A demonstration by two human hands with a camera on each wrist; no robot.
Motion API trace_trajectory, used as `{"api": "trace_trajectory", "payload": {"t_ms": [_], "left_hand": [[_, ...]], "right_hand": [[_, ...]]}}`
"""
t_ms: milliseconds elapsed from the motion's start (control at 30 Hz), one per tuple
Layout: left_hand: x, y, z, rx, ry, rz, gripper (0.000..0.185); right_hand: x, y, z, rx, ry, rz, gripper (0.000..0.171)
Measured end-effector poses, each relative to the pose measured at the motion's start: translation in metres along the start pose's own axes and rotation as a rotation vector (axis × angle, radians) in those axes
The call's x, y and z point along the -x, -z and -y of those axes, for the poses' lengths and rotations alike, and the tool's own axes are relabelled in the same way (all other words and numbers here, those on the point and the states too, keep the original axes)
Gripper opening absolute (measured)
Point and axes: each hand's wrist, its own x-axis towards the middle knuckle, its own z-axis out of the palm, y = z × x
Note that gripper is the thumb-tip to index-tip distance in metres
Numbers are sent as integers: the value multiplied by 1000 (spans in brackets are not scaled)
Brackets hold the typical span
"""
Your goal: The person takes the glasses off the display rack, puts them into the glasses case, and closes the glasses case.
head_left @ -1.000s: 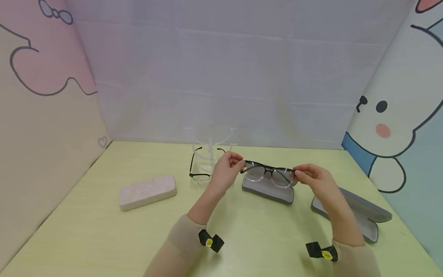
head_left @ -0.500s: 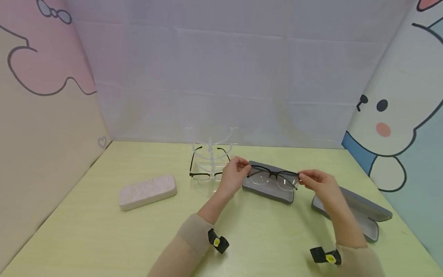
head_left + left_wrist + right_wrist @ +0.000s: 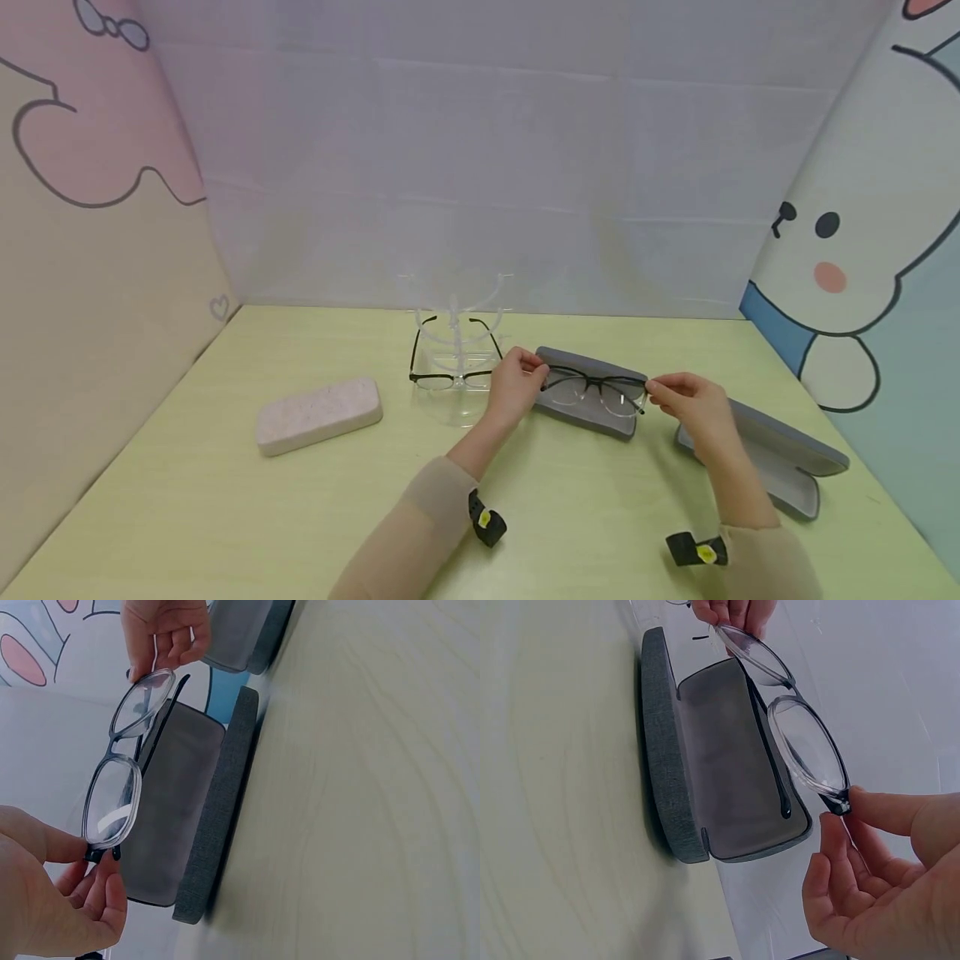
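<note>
Down they've come, these glasses [image 3: 595, 381], corners pinched finger-to-thumb by my left hand [image 3: 516, 385] at nine o'clock and my right hand [image 3: 697, 407] at three, better lined up, I'd say, over the open grey case [image 3: 585, 422].

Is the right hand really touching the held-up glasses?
Touching: in the right wrist view, the right hand pinches the glasses at one corner of the frame.

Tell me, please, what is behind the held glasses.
In the head view, an open grey case lies behind the held glasses, partly visible through the lenses. The glasses and left hand hide parts of it.
</note>
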Motion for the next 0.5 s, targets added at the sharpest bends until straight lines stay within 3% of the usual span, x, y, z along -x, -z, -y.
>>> {"api": "trace_trajectory", "payload": {"t_ms": [200, 500], "left_hand": [[-2, -4, 3, -47, -8, -16, 8], [-7, -9, 9, -112, -11, -39, 6]], "right_hand": [[-3, -4, -4, 32, -39, -37, 44], [-4, -9, -9, 66, -88, -22, 42]]}}
